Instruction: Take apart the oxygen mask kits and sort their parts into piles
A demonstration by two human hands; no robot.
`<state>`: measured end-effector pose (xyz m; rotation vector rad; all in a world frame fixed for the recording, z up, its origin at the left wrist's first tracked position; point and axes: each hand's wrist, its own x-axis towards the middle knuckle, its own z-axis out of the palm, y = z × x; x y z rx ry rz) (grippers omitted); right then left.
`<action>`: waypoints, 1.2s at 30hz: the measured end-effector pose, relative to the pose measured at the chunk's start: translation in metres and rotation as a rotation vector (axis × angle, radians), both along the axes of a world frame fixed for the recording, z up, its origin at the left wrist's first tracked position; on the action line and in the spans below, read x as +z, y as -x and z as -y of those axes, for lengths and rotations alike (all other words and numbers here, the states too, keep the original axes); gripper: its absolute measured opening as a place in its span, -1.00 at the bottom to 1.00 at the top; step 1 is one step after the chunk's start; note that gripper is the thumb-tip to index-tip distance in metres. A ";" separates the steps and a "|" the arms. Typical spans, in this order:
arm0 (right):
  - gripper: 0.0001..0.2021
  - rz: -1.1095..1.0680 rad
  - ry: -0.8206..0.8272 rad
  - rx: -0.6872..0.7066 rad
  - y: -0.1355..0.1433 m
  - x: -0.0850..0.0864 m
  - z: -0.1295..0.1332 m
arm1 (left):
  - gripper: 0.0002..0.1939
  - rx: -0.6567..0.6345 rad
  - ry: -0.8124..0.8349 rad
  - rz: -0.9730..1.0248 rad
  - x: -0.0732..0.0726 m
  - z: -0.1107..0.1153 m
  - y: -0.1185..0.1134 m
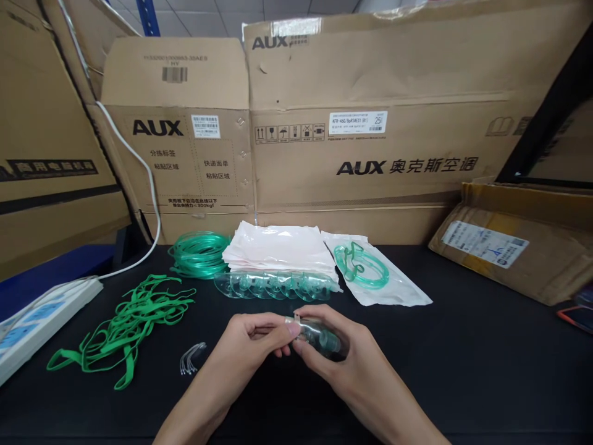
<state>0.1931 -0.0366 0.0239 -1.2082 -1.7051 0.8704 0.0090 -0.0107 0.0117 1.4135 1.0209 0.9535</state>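
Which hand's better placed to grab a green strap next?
Left, likely: the left hand is nearer the green straps and only pinches the mask; the right hand wraps around it.

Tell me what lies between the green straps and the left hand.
In the head view, a small bunch of thin, shiny strips lies on the black tabletop between the green straps and the left hand.

cardboard panels (315, 179) stand behind a black tabletop (472, 358).
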 end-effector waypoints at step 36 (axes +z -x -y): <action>-0.77 -0.691 0.420 0.222 -0.009 -0.005 -0.014 | -0.80 0.045 -0.267 -0.033 0.003 0.010 -0.006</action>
